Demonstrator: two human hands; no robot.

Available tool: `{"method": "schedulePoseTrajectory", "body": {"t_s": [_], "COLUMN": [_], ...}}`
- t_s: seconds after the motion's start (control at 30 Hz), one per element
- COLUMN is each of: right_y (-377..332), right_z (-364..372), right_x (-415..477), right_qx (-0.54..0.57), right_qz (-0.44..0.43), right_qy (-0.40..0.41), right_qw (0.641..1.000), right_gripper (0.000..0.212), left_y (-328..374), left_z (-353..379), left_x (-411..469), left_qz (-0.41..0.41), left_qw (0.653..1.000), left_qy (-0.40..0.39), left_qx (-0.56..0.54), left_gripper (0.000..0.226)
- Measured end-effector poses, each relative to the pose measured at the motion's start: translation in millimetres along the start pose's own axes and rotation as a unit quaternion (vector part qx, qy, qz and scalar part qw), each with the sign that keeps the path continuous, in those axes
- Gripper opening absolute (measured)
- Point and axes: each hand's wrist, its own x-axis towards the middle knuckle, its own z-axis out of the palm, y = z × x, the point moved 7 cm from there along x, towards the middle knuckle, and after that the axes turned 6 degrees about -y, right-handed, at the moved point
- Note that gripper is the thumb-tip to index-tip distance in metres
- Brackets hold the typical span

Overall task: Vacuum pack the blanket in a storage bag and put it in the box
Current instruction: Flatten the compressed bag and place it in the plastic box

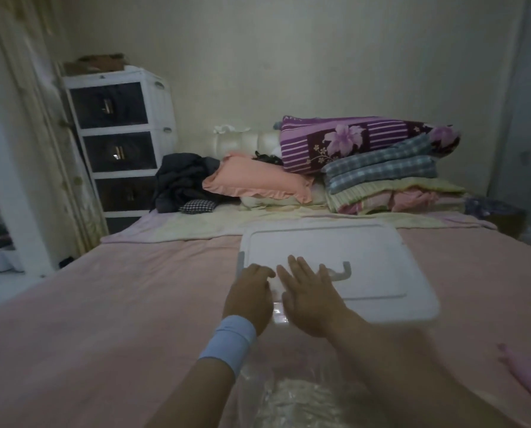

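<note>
A person leans over a pink-sheeted bed (103, 304), both hands on the white lid (381, 261) of a storage box (278, 318) that sits closed in the middle of the mattress. The right hand (307, 291) lies flat on the lid with fingers straight and spread, just beside the lid's grey handle (344, 270). The left hand (252, 291), a pale blue wristband (230, 341) at its wrist, rests near the lid's left edge with fingers bent; whether they grip anything cannot be told. The clear storage bag (292, 400) lies crinkled on the sheet beneath the forearms, nearer the person than the box and touched by neither hand. The pale contents seen through the plastic are too blurred to make out. At the head of the bed, well apart from the box, folded blankets (381, 168) are stacked beside a peach pillow (258, 180), and a white drawer unit (119, 134) stands against the wall at left.
</note>
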Motion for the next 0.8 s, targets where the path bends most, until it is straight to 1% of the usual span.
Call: {"method": "schedulePoseTrajectory", "body": {"t_s": [0.03,0.07,0.13,0.17,0.2,0.3,0.4,0.5,0.57,0.7,0.8], "right_y": [1,1,1,2,3,4,2,2,3,3,1], "right_z": [3,6,9,9,10,13,15,14,14,15,17], "right_x": [-2,-3,-6,-7,-8,-8,-7,-6,-6,-4,-7], "right_qx": [-0.004,-0.006,-0.007,-0.005,-0.004,-0.025,-0.03,-0.016,-0.015,-0.019,-0.022], "right_qz": [-0.001,-0.002,-0.006,-0.006,-0.007,-0.003,-0.004,-0.007,-0.005,-0.001,-0.008], "right_qy": [0.006,0.01,0.014,0.02,0.028,0.028,0.031,0.042,0.044,0.035,0.033], "right_qw": [1.0,1.0,1.0,1.0,1.0,0.999,0.999,0.999,0.999,0.999,0.999], "right_gripper": [0.09,0.089,0.087,0.086,0.086,0.085,0.083,0.083,0.083,0.084,0.082], "left_y": [-10,-20,-40,-46,-50,-61,-65,-67,-67,-70,-86], "left_z": [-4,-6,0,5,10,14,16,12,10,4,6], "left_x": [2,5,9,9,9,3,-2,-4,-3,3,2], "left_qz": [-0.024,-0.055,-0.135,-0.166,-0.187,-0.244,-0.258,-0.259,-0.259,-0.267,-0.318], "left_qw": [0.999,0.998,0.991,0.985,0.98,0.956,0.944,0.935,0.934,0.951,0.94], "left_qy": [0.024,0.029,-0.006,-0.02,-0.022,0.024,0.051,0.088,0.094,0.052,0.015], "left_qx": [-0.007,-0.011,-0.026,-0.039,-0.058,-0.16,-0.198,-0.223,-0.226,-0.146,-0.125], "left_gripper": [0.031,0.036,0.048,0.049,0.046,0.04,0.041,0.034,0.035,0.034,0.029]}}
